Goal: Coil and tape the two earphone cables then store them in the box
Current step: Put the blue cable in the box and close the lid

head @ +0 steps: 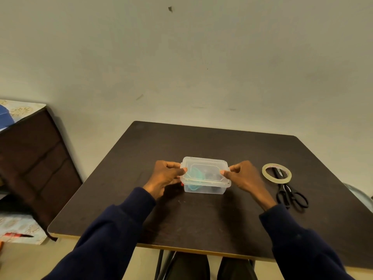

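Against a pale wall, a dark brown surface [201, 219] is seen. At its centre a clear rectangular plastic box [204, 189] with its lid [204, 167] on is held between both grips. The left hand [164, 176] is pinched on the left end and the right hand [245, 176] on the right end, thumbs on the lid's rim. A teal coiled earphone cable [194, 172] and a dark cable [212, 175] are seen inside. A clear tape roll [277, 180] and black scissors [290, 196] are laid to the right.
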`<state>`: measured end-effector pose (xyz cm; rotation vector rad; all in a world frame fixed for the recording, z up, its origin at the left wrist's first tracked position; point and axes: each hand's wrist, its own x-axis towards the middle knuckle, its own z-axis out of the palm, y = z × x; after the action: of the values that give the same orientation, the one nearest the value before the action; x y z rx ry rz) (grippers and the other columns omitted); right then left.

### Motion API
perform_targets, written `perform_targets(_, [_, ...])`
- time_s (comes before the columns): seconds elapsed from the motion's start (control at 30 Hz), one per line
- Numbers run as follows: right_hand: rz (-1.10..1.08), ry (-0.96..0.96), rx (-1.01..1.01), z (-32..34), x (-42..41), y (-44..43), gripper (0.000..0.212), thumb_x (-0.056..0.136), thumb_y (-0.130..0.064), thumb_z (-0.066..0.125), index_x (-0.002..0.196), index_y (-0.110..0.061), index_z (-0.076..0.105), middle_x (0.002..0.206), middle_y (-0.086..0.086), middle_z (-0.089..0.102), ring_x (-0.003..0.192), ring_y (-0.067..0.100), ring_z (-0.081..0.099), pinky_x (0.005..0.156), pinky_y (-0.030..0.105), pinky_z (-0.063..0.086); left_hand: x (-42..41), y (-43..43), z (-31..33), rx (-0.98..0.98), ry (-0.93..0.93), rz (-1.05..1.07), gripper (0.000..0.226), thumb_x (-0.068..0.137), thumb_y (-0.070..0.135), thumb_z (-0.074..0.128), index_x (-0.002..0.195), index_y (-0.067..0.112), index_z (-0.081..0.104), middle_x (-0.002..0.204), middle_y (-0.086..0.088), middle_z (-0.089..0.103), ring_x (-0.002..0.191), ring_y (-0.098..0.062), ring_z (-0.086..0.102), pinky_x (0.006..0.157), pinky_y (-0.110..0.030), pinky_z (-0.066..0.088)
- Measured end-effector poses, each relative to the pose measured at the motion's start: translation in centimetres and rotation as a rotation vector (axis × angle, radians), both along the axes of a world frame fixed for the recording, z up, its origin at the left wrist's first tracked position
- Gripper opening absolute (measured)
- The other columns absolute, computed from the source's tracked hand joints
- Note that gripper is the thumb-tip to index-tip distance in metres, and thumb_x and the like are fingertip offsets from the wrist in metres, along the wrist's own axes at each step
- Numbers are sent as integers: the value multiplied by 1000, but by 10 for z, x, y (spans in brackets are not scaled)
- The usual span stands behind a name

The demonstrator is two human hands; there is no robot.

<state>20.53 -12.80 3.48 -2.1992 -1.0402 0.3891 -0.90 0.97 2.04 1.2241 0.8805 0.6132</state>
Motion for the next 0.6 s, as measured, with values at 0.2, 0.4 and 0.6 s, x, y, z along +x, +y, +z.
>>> perform_targets(0.2, [17, 27, 19, -2, 0, -4, 21, 94, -26, 66, 99, -8, 77, 94, 7, 74, 71, 16, 68, 54, 17, 47, 1, 1, -4, -18, 7, 1, 26, 85, 0, 75, 111, 0, 71, 114, -15, 73, 98, -26, 75, 82, -41, 63])
perform_targets(0.4, [-32, 140, 89, -9, 1, -6, 13, 90, -18, 71, 100, -11, 76, 97, 6, 74, 77, 17, 71, 68, 28, 60, 3, -1, -13, -54, -38, 35, 22, 83, 4, 77, 106, 3, 74, 107, -13, 76, 91, -24, 77, 82, -42, 63])
perform_targets(0.6, [-46, 175, 117, -11, 0, -7, 9, 90, -18, 71, 97, -14, 75, 96, 4, 73, 78, 17, 72, 67, 26, 60, 3, -3, -15, -62, -54, 67, 21, 83, 5, 78, 103, 6, 75, 104, -10, 77, 90, -22, 77, 78, -39, 64])
